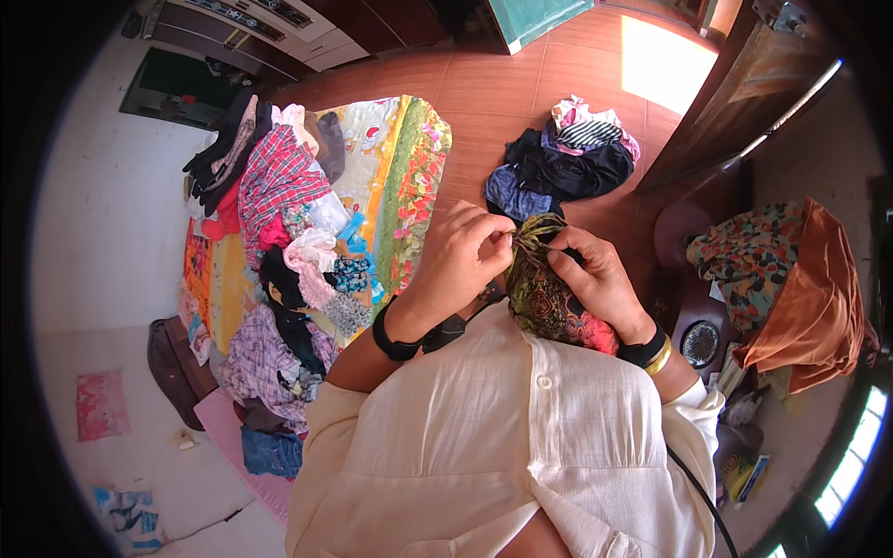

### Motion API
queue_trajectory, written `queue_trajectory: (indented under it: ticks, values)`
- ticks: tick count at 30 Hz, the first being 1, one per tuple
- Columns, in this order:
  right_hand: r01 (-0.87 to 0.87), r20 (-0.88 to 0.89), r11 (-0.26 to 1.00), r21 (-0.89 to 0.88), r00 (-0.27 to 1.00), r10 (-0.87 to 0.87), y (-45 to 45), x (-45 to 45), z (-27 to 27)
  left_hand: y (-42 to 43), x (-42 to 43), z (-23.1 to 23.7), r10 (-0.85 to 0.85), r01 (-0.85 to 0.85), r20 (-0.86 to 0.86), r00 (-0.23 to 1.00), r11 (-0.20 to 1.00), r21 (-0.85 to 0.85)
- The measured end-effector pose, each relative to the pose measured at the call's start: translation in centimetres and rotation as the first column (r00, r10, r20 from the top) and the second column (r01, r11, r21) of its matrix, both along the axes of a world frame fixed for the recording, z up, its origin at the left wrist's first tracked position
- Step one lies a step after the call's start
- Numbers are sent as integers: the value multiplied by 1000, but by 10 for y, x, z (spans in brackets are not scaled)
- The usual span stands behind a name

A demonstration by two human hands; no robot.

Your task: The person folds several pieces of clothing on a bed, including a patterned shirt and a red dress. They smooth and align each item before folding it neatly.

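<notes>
Close to my chest is a dark patterned cloth bundle (551, 300) with a pink-red part at its lower right, its top gathered and knotted with thin green strips. My left hand (464, 254) pinches a strip at the left of the knot between thumb and fingers. On the knot's other side, my right hand (596, 275) grips a strip between thumb and forefinger and rests against the bundle. Both wrists wear black bands. What the bundle holds inside is hidden.
Many clothes, among them a red plaid shirt (282, 178), are heaped on a bed with a floral sheet (418, 181) at the left. A clothes pile (579, 167) lies on the tiled floor ahead. Orange cloth (809, 307) hangs at the right.
</notes>
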State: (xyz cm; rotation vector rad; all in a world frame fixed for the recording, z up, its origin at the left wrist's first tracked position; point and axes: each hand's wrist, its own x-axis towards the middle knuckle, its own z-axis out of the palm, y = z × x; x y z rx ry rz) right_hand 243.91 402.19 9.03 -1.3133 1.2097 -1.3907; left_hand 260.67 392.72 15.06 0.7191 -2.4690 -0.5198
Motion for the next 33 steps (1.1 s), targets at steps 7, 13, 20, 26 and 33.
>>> queue_trajectory:
  ticks: [7, 13, 20, 26, 33]
  values:
    - [46, 187, 995, 86, 980, -61, 7, -7, -9, -5, 25, -3, 147, -93, -133, 980, 933, 348]
    - [-17, 350, 996, 88, 937, -15, 3, -1, -1, -3, 21, -16, 209, 195, -302, 930, 417, 888]
    - [-107, 230, 993, 56, 969, 92, -4, -1, 4, 4, -1, -1, 24, 60, -108, 994, 703, 708]
    - [-66, 84, 996, 61, 995, 61, -6, -3, 4, 6, -4, -4, -45, 96, -89, 995, 667, 739]
    - [-18, 178, 955, 297, 983, -36, -15, -14, -18, -11, 22, 13, 129, 472, -505, 853, 219, 854]
